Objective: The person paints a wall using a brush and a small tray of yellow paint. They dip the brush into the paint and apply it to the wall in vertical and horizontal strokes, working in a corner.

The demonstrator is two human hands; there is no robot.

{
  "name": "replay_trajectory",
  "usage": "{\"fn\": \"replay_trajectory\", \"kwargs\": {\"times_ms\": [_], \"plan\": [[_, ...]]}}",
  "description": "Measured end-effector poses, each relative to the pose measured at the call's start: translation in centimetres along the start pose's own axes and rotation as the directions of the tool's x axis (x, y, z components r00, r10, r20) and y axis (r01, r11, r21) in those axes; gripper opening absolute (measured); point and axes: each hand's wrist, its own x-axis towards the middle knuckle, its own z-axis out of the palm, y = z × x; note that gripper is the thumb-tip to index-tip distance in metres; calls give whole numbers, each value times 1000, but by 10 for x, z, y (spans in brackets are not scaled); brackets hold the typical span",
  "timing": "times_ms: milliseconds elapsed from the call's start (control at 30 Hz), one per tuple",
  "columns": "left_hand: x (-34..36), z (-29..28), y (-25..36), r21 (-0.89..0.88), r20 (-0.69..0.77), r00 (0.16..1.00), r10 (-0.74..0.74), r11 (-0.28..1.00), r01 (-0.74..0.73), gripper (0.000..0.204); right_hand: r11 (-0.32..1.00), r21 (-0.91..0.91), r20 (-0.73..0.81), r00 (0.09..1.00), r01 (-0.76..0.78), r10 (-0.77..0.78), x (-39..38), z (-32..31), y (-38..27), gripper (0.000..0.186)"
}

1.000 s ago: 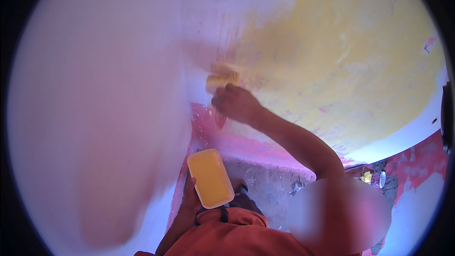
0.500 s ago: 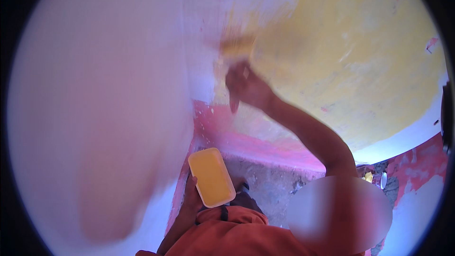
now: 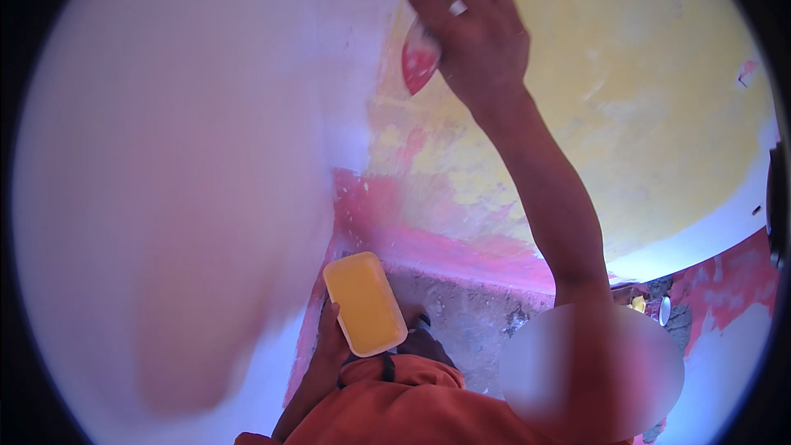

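Observation:
My right hand [image 3: 478, 33] is raised high against the wall, fingers wrapped round a paintbrush [image 3: 418, 66]. Its red, paint-spotted handle end points down below my fingers; the bristle end at the top edge is mostly behind the hand. Yellow paint covers much of the wall [image 3: 610, 124] in front of me. Low at my waist, my left hand [image 3: 331, 334] grips the left side of a pale rectangular tray [image 3: 362, 305] filled with yellow paint. The fingers beneath the tray are hidden.
A pale wall [image 3: 181, 156] stands close on my left and meets the painted wall in a corner. A pink-red band [image 3: 428, 227] runs along the wall's foot above the grey floor [image 3: 470, 321]. A small white container [image 3: 664, 311] lies at right.
My right hand has moved up the wall with the paintbrush, from mid-height to near the top of the view. My left hand and the tray have barely shifted.

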Motion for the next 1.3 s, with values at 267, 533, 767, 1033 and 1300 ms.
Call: {"fn": "replay_trajectory", "kwargs": {"times_ms": [267, 533, 767, 1033, 1300], "plan": [[4, -27, -11, 1, -1, 1000, -11, 1000, 11, 72, 888, 415, 451, 802, 199, -391, -219, 49, -97, 14], [-4, -26, -4, 31, -104, 993, -49, 998, 53, 70, 730, 416, 617, 758, -542, 211, -100, 19, 18, 17], [-2, -25, -7, 26, -64, 997, -33, 999, 35, 71, 969, 246, 0, 1000, 30, -31, 46, -70, 71, 15], [4, -12, -2, 95, -56, 998, -21, 995, 27, 77, 961, -40, 345, 907, 272, -242, -163, 17, -5, 27], [-4, -36, -10, 66, -188, 979, -84, 993, 98, 80, 963, 261, 547, 833, -70, -87, -366, 38, -137, 10]]}}
